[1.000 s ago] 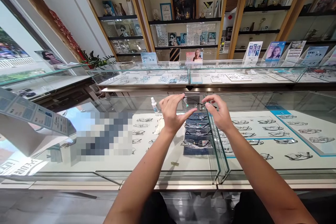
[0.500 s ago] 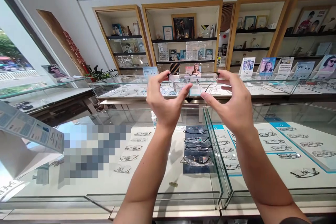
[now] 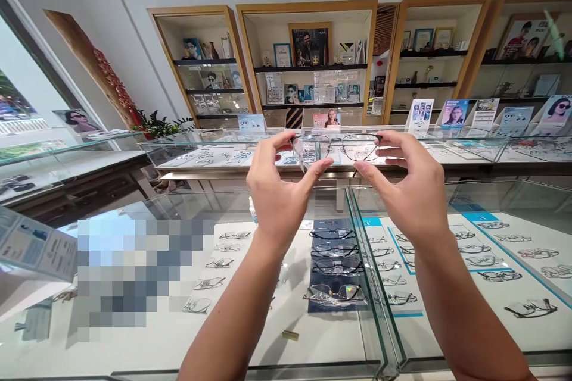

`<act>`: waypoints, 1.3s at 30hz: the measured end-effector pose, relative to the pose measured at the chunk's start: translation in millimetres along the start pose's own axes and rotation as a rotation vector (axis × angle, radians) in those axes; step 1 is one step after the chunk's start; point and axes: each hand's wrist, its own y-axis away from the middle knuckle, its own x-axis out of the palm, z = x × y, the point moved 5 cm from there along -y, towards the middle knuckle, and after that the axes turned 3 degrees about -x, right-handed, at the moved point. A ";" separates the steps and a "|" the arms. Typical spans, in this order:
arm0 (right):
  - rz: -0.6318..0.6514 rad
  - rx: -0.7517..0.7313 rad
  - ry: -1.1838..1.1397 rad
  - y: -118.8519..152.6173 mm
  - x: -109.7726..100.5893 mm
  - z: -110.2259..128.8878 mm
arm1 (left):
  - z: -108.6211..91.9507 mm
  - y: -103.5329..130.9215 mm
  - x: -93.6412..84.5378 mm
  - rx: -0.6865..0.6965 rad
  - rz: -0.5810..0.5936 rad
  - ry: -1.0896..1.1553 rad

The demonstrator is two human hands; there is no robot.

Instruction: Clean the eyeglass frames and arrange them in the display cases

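A pair of eyeglasses [image 3: 336, 141] with a thin dark frame and clear lenses is held up in front of me, between both hands. My left hand [image 3: 281, 190] pinches its left end, with the forefinger at the upper corner and the thumb beneath the lens. On the other end, my right hand [image 3: 404, 184] grips the upper right corner between fingers and thumb. The temples are mostly hidden behind the lenses and fingers. Below the hands, several dark-framed glasses [image 3: 337, 266] lie in a column on a navy display board [image 3: 322, 303] inside the glass case.
Glass display cases [image 3: 388, 333] with rows of glasses stretch across the front. Behind them runs another glass counter [image 3: 214, 158] topped with upright cards [image 3: 420, 116]. Wooden-framed shelves [image 3: 308, 6] line the back wall. A folded leaflet stand [image 3: 38, 244] is at the left.
Both hands have moved slightly lower in view and a little to the right with the eyeglasses. The camera view has shifted slightly, and the grip stays on both ends.
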 end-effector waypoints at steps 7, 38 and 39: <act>0.040 0.074 0.086 0.6 -4.5 -0.1 | -0.6 1.5 -0.6 -0.045 0.074 0.068; 0.018 0.228 0.113 7.7 11.2 -7.2 | 15.4 7.2 7.8 -0.302 0.015 0.086; 0.018 0.225 0.122 7.7 10.3 -6.5 | 14.5 7.4 8.1 -0.290 0.011 0.086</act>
